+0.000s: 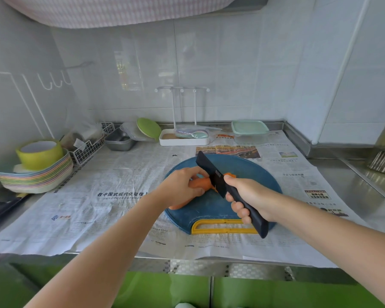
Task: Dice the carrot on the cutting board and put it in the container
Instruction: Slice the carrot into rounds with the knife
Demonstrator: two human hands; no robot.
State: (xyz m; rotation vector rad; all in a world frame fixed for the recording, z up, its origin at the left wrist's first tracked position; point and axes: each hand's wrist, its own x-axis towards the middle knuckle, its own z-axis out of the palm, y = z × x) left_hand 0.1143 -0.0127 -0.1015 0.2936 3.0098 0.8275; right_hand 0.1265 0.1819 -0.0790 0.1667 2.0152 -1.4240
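Steel worktop (353, 185) carries newspaper (93, 196) almost to its near edge. On the paper lies one round blue cutting board (209, 210), its yellow handle toward the person. One carrot (200, 183) lies on the board's left half, and the left grip (180, 187) curls over it, holding it down. The right grip (247, 196) is clenched round the handle of one black knife (209, 172), whose blade is set into the carrot, with a cut bit just right of it. Open paper lies left of the board. Far back, by the wall, stands one clear container (249, 133), mint lid on.
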